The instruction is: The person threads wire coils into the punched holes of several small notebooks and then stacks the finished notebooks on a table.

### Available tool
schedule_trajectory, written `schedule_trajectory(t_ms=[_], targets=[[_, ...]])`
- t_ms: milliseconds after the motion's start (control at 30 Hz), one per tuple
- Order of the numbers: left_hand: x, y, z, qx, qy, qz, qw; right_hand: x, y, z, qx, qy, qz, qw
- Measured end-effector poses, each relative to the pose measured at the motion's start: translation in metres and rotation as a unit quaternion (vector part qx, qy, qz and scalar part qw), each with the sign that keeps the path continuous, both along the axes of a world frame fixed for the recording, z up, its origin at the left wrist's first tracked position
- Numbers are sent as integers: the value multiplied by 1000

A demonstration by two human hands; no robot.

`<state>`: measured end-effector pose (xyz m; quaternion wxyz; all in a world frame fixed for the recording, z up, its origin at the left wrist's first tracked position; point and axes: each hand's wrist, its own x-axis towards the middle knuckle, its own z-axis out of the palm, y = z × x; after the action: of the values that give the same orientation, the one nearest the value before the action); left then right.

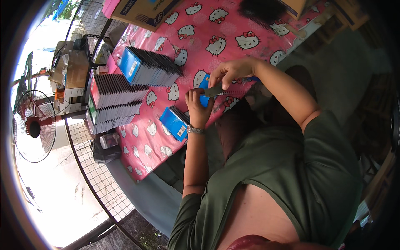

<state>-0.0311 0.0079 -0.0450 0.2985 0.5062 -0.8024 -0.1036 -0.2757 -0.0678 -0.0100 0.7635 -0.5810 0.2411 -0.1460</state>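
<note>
Near the table's front edge, both of my hands meet over a blue notebook (204, 85). My right hand (233, 73) comes from the right, thumb and fingers pinching a dark grey-green flat piece (213, 90) whose exact kind I cannot make out. Curled at the notebook's left side, my left hand (198, 107) grips it beside the flat piece's end; a watch is on that wrist. A thin row of wire loops (233, 92) shows to the right of the flat piece. Just left of my left wrist lies a small stack of blue spiral notebooks (175, 123).
Stacks of spiral notebooks with blue (131, 66), red (95, 89) and green covers stand on the left of the pink patterned tablecloth (189, 46). A cardboard box (143, 12) sits at the far edge, a black bristly bundle (262, 10) at the far right. Left is a fan (34, 126).
</note>
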Motion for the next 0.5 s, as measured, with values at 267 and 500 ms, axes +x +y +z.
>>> schedule_trajectory(t_ms=[267, 500], targets=[[29, -7, 9, 71, 41, 5, 997, 17, -12, -12, -73, 2, -12, 997], [41, -15, -1, 151, 87, -21, 985, 31, -23, -9, -112, 57, 13, 992]])
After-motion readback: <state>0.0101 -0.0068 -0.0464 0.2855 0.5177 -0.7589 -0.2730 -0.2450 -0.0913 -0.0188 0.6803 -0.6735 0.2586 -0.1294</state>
